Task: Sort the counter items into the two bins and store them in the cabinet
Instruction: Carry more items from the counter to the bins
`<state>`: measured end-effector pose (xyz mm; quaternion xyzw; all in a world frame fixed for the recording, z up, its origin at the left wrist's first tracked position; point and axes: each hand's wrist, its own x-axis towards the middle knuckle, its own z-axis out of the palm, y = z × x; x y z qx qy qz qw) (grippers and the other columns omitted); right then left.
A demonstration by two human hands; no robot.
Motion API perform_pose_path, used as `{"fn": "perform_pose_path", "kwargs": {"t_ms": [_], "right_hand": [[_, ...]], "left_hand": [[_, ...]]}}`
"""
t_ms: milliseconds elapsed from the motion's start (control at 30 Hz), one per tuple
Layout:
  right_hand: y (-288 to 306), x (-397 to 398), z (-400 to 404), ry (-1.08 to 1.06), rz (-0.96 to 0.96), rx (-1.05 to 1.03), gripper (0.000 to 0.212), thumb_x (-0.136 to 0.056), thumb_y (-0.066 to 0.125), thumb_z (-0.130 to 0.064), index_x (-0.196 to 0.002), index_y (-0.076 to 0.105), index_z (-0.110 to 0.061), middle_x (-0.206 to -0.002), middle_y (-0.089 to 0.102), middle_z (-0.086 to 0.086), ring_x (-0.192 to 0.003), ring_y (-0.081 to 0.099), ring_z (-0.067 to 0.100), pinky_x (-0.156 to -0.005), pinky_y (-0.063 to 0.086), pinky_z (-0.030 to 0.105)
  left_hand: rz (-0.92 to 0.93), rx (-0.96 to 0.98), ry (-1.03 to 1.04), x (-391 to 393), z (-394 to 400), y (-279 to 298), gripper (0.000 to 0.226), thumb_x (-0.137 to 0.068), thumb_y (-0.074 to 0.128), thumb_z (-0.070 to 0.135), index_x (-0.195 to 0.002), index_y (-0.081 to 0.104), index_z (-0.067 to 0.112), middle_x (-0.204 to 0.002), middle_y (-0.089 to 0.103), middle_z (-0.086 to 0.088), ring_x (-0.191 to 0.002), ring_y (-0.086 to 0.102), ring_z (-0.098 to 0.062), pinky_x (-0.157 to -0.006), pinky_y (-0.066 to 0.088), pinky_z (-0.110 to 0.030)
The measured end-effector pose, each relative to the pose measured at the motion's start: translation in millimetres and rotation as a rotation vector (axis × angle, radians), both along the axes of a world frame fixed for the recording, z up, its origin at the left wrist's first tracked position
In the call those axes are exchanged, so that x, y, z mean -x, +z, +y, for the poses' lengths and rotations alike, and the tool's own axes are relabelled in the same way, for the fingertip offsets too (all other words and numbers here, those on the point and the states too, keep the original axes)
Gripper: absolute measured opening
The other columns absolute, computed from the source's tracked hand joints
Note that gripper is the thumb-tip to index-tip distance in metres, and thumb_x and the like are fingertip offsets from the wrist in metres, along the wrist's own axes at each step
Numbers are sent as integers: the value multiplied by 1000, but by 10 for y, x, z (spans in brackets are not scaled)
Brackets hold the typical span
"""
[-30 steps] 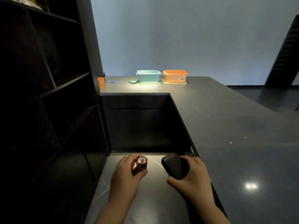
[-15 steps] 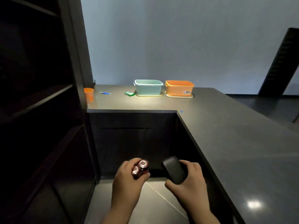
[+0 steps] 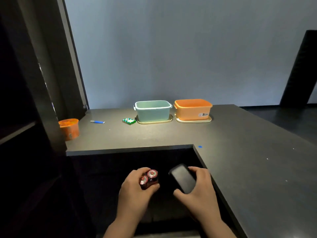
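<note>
My left hand (image 3: 135, 191) grips a pair of dark red batteries (image 3: 148, 179). My right hand (image 3: 197, 189) holds a black rounded case (image 3: 182, 178). Both hands hang low in front of the dark counter (image 3: 171, 134). At the counter's back stand a mint green bin (image 3: 153, 111) and, to its right, an orange bin (image 3: 193, 109), each on a beige lid. Left of the green bin lie a small green block toy (image 3: 129, 120) and a blue pen (image 3: 97, 121). An orange tub (image 3: 69, 129) sits at the far left edge.
A tall dark cabinet (image 3: 25, 100) with open shelves fills the left side. The counter is L-shaped and runs along my right (image 3: 265, 177). A pale wall stands behind the bins. A small blue mark (image 3: 199, 146) sits at the counter's inner corner.
The view has moved forward and tilted up; the counter and bins appear closer and larger. Both hands keep their grips on the batteries and the black case.
</note>
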<state>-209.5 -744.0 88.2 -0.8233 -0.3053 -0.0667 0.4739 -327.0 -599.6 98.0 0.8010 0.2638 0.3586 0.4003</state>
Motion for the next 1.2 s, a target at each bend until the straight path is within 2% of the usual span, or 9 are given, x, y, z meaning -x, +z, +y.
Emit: {"fn": "perform_pose_path", "kwargs": {"t_ms": [167, 367, 533, 667, 800, 933, 1033, 1167, 1200], "right_hand": [[148, -811, 600, 10, -13, 19, 68, -58, 77, -34, -120, 49, -26, -115, 41, -11, -89, 47, 1, -73, 34, 12], [74, -1549, 1305, 26, 24, -2, 62, -55, 74, -34, -111, 48, -34, -107, 41, -18, -88, 45, -13, -68, 35, 4], [28, -2189, 2109, -2, 50, 7, 62, -55, 77, -36, -109, 46, -37, -107, 38, -19, -90, 47, -4, -61, 36, 4], [128, -2711, 2764, 5, 22, 76, 63, -56, 76, -38, -110, 45, -39, -105, 37, -20, -89, 50, 1, -63, 37, 9], [173, -3170, 3160, -62, 69, 47, 62, -52, 72, -45, -107, 43, -46, -104, 36, -27, -88, 50, -2, -69, 40, 17], [32, -3528, 3339, -117, 104, 75, 62, -45, 64, -50, -104, 44, -47, -106, 35, -30, -89, 49, -10, -68, 38, 17], [-3, -3843, 3557, -124, 119, 77, 62, -50, 70, -43, -108, 46, -42, -103, 37, -25, -87, 50, -2, -72, 40, 20], [92, -4261, 3932, -28, 71, 41, 60, -53, 74, -35, -105, 45, -42, -102, 37, -25, -88, 48, -11, -69, 36, 12], [129, -4381, 4021, -17, 61, 25, 60, -53, 75, -34, -106, 46, -41, -102, 38, -24, -87, 48, -8, -70, 37, 14]], "left_hand": [[-68, 14, 61, -693, 603, 77, 45, -62, 86, 25, -97, 63, 42, -90, 63, 19, -85, 59, 5, -74, 47, -16], [-37, 88, 50, -1392, 1316, -154, 43, -61, 86, 26, -96, 64, 41, -91, 64, 21, -87, 60, 5, -75, 47, -16], [-39, 32, 22, -2161, 2146, -98, 41, -60, 85, 22, -92, 64, 39, -92, 64, 18, -88, 60, 2, -76, 46, -18], [-35, 15, 31, -2686, 2867, -14, 39, -61, 83, 19, -88, 63, 40, -88, 63, 18, -85, 60, -3, -69, 44, -17], [-15, 17, 9, -3214, 3361, 9, 40, -60, 85, 21, -85, 61, 41, -87, 61, 18, -85, 58, -1, -67, 40, -13], [33, 65, -69, -3670, 3549, -76, 43, -58, 87, 23, -88, 62, 42, -91, 62, 20, -88, 60, -1, -72, 44, -15], [28, 67, -73, -3969, 3705, -108, 43, -56, 87, 24, -84, 62, 45, -88, 64, 22, -85, 61, 1, -72, 46, -17], [-16, 61, 3, -4306, 3962, 5, 43, -55, 86, 17, -82, 64, 41, -84, 66, 16, -80, 62, -3, -75, 52, -29], [-32, 61, 21, -4395, 4037, 64, 43, -55, 86, 15, -82, 64, 41, -85, 66, 15, -80, 63, -4, -76, 52, -31]]}}
